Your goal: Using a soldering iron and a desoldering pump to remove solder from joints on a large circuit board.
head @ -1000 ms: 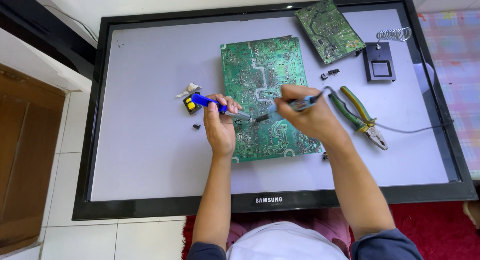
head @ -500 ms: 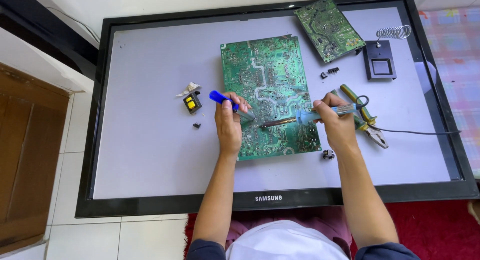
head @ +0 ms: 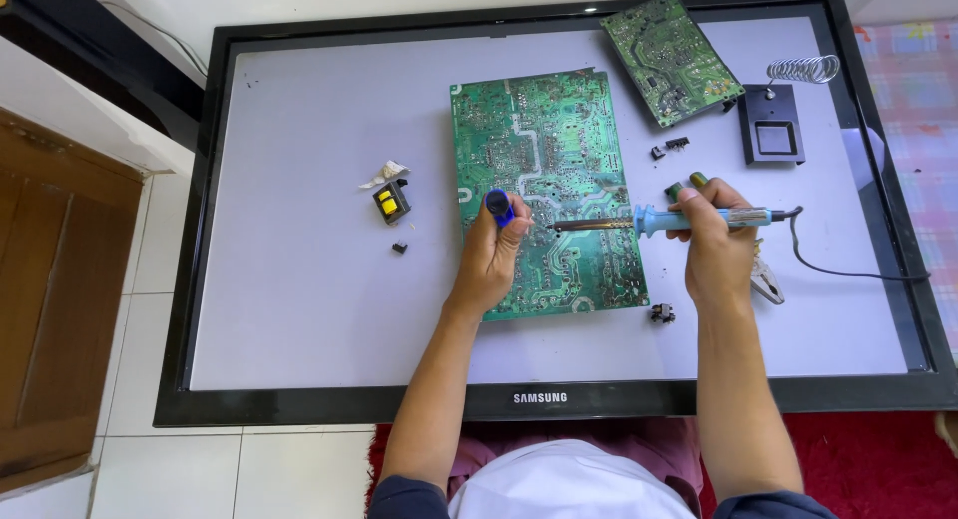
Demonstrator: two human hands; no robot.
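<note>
Head view: my right hand (head: 717, 245) has swung out to the right since a second ago, fingers wrapped around the blue-handled soldering iron (head: 659, 221), which now lies level with its tip just at the middle of the large green circuit board (head: 544, 190) lying on the flat screen panel (head: 299, 299). My left hand (head: 489, 259) has slid onto the board, fingers pinched on the blue desoldering pump (head: 498, 206) beside the tip. Both tools now meet at one joint, so I judge rework on that spot is under way.

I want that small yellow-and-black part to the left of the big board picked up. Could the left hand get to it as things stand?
Probably yes: the yellow-and-black component lies in the open on the panel, nothing between it and the left hand. But that hand grips a blue-handled tool.
</note>
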